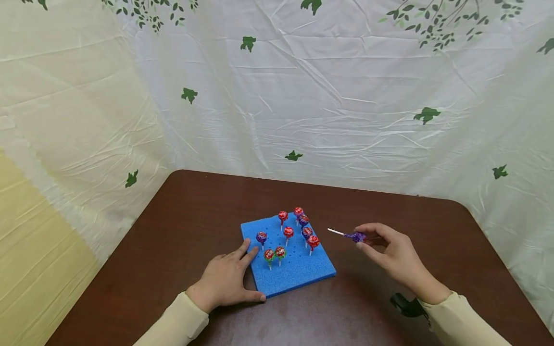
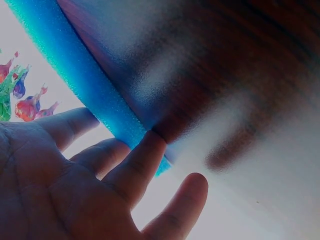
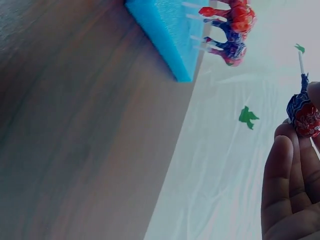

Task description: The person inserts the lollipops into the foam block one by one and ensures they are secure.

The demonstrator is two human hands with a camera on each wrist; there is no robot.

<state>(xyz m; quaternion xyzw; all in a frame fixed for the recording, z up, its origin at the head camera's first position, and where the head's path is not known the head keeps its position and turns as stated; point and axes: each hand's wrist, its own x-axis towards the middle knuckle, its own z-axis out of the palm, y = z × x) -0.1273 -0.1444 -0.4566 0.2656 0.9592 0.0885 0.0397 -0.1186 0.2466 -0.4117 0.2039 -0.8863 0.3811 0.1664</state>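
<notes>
Between thumb and fingertips, my right hand [image 1: 396, 252] pinches a purple-wrapped lollipop [image 1: 358, 237] by its candy end, right of the board. Its white stick points left, toward the board; in the right wrist view the wrapper [image 3: 301, 111] shows purple and red. My left hand [image 1: 224, 281] rests spread at the left side of a blue foam board [image 1: 298, 277], the thumb at the near corner and fingertips touching the edge. Several lollipops stand upright in the board, among them a purple one [image 1: 261, 237], a red one [image 1: 288, 232] and a green-and-red one [image 1: 269, 255].
Small holes dot the foam board's top. A brown table [image 1: 195, 206] carries it, with a white leaf-print curtain [image 1: 346, 120] behind and around. A dark strapped device [image 1: 407, 305] sits at the right wrist.
</notes>
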